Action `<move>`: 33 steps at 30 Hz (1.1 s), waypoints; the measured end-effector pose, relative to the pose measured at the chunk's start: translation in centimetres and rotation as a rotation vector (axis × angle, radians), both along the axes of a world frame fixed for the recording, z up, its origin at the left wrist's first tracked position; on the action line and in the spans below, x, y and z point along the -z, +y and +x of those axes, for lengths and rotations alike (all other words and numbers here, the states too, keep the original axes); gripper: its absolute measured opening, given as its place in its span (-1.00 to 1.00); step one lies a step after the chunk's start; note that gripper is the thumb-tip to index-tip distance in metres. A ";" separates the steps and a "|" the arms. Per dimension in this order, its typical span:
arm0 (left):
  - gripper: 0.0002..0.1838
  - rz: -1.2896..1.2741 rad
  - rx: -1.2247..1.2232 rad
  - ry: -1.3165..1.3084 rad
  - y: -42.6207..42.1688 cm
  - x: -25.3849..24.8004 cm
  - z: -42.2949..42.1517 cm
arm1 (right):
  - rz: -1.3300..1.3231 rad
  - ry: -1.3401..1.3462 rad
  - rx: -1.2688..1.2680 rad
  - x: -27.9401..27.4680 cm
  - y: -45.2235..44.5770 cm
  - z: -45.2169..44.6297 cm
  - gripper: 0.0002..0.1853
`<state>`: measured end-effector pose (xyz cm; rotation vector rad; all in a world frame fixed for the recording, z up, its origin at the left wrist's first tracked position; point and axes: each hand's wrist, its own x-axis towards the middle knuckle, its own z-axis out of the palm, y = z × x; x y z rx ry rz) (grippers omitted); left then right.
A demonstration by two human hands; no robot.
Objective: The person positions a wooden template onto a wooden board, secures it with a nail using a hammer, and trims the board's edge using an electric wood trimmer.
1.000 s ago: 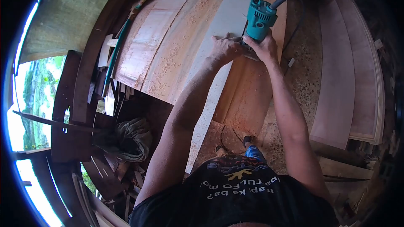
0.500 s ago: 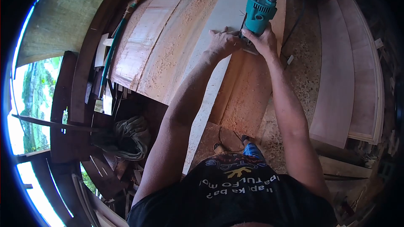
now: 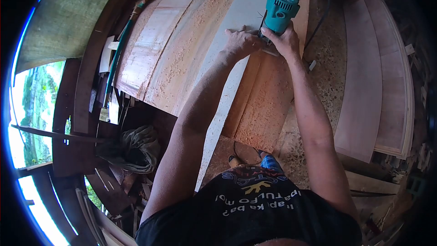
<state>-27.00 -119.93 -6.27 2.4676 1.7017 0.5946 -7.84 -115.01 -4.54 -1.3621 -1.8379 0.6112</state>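
A teal trim router (image 3: 280, 12) stands upright on a reddish-brown board (image 3: 261, 105), its cord leaving at the top. My right hand (image 3: 287, 43) is wrapped round the router's lower body, just above the base. Beside the base, my left hand (image 3: 242, 43) lies with its fingers spread on a long pale board (image 3: 214, 123). The thumb side of that hand is close against the router; whether it presses on the base, I cannot tell. The cutting bit is hidden by the base and my hands.
Wide planks (image 3: 150, 64) strewn with shavings lie to the left. Large plywood sheets (image 3: 364, 77) are stacked on the right. A crumpled cloth sack (image 3: 139, 150) and scrap wood sit at lower left. The black cord (image 3: 325, 4) loops down right of the router.
The router and both hands have shifted slightly away from me along the board. The view has moved a little. Both hands keep the same hold.
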 end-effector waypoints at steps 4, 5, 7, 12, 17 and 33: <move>-0.82 -0.037 -0.019 0.032 0.4 -0.6 0.0 | -0.011 -0.015 0.002 -0.1 0.7 0.0 0.03; -0.82 -0.080 -0.022 0.029 0.7 -0.8 0.0 | -0.012 -0.021 0.004 -0.1 1.0 0.0 0.04; -0.82 -0.081 -0.017 0.030 1.3 -0.4 -0.1 | 0.008 -0.017 0.012 0.5 1.7 0.1 0.04; -0.82 0.035 -0.020 0.060 1.4 -1.1 0.2 | 0.022 -0.012 0.011 0.3 2.3 0.1 0.05; -0.83 -0.001 -0.030 0.090 2.2 -1.0 0.3 | -0.071 -0.013 -0.019 -1.0 2.3 0.3 0.04; -0.82 -0.038 -0.082 0.170 4.8 -1.4 0.7 | 0.063 -0.005 -0.012 0.7 5.8 0.5 0.06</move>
